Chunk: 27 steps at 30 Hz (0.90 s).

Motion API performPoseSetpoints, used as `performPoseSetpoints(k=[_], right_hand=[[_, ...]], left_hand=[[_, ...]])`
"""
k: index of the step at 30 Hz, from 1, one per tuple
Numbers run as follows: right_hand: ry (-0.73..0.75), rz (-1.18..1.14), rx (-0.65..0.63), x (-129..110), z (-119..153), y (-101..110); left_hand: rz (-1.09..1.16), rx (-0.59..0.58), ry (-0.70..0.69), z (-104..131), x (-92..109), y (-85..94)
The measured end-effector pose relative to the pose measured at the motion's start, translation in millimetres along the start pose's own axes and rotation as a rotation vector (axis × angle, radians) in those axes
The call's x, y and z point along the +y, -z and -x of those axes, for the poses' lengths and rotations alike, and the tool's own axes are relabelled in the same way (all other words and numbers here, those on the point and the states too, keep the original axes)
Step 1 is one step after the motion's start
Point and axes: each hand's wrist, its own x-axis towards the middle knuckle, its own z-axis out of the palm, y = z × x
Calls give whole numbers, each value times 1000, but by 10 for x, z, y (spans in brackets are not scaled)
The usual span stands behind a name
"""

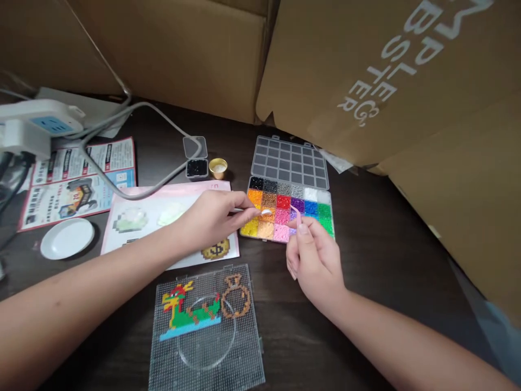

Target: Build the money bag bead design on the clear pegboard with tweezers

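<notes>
My left hand (214, 214) pinches a small white scoop (266, 211) above the orange and yellow beads of a divided bead box (290, 163), whose clear lid lies open behind it. Between the thumb and fingers of my right hand (315, 252) is a pair of pink tweezers (298, 216), its tips over the box's purple and pink compartments. Nearer to me lies a clear pegboard (203, 358). It carries a bead dragon boat (194, 313) in green, red, yellow and blue, and a brown bead ring outline (236, 316). My left forearm partly covers a pattern sheet (118, 239).
Behind the sheet stand a gold cup (218, 169) and a small box of black beads (197, 169). At left are a white dish (67, 238), a printed leaflet (77, 184), and a power strip (49, 123) with a grey cable (157, 191). Cardboard (317, 81) walls the back and right.
</notes>
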Motion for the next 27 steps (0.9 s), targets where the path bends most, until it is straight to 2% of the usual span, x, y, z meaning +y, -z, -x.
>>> performPoseSetpoints(k=[7,14,21,23,27], right_hand=[[-22,28,18,18,26,23],[-8,42,18,19,34,22],[44,111,-4,-47,34,31],[82,144,-27,-71,40,36],[176,243,-131,-57,101,50]], left_hand=[[104,-19,126,-22,13,26],[338,-37,264,-38,23,40],[457,-25,316,-33,6,86],[470,-70,319,-21,-4,128],[462,-244,388,71,-1,305]])
